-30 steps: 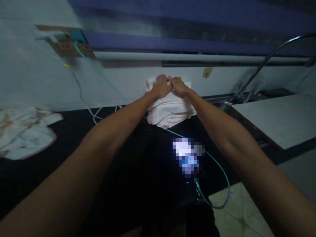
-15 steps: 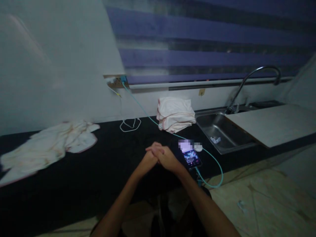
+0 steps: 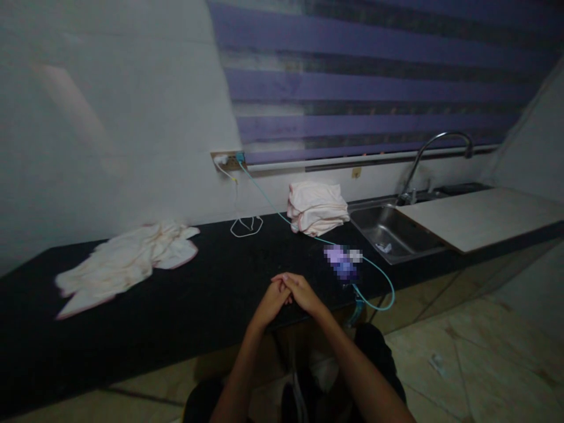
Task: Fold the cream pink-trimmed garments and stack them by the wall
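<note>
My left hand (image 3: 272, 301) and my right hand (image 3: 303, 291) are clasped together at the front edge of the black countertop (image 3: 211, 282). Their fingers are folded over each other, and no object shows in them. Right of the hands lies a phone (image 3: 344, 271), partly blurred out, with a teal cable (image 3: 386, 281) running to it. Beyond them, near the wall, sits a folded stack of white cloths (image 3: 318, 207) with pink edging. To the left, a crumpled heap of similar white cloth (image 3: 127, 258) is spread on the counter.
A steel sink (image 3: 394, 232) with a curved faucet (image 3: 414, 164) is at the right, holding a small crumpled item (image 3: 384, 247). A pale board (image 3: 480, 220) covers part of it. A white cable (image 3: 247, 228) lies below the wall socket (image 3: 229, 160).
The view has shifted, so the counter items appear moved slightly toward the middle. My clasped hands now sit lower and nearer the counter's front edge, with fingers still folded together.
</note>
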Available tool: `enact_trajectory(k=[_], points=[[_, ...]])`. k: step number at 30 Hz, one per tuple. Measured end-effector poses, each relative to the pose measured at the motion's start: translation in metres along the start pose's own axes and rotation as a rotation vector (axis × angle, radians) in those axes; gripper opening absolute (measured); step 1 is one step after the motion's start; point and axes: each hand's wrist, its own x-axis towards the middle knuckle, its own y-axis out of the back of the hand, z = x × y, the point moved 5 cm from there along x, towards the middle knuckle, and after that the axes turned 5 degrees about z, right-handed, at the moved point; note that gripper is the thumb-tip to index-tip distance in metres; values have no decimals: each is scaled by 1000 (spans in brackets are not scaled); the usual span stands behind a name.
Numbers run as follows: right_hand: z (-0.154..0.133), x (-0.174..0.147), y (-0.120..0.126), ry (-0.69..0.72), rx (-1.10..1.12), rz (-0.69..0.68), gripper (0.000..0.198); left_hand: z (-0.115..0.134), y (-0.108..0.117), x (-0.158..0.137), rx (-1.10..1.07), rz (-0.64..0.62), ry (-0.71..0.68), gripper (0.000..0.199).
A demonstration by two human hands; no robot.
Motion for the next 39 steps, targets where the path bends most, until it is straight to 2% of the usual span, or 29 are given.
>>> enact_trajectory(k=[10, 21, 25, 29, 33, 36, 39], points=[[0, -5, 1, -24, -51, 22, 58, 4, -4, -11, -20, 44, -22, 44], [1, -7, 0, -48, -70, 50, 60, 11, -3, -18, -43, 65, -52, 42], [4, -5, 0, -75, -5, 74, 70, 13, -1, -18, -87, 92, -62, 41], [13, -1, 1, -145, 110, 112, 82, 11, 6, -14, -148, 166, -94, 45], [13, -1, 4, -74, 10, 135, 63, 10, 10, -15, -41, 253, -111, 42], [10, -1, 18, -1, -52, 325, 49, 9, 24, -21, 128, 448, -122, 33], [11, -2, 28, -5, -41, 453, 39, 6, 56, -25, 320, 592, -134, 26]])
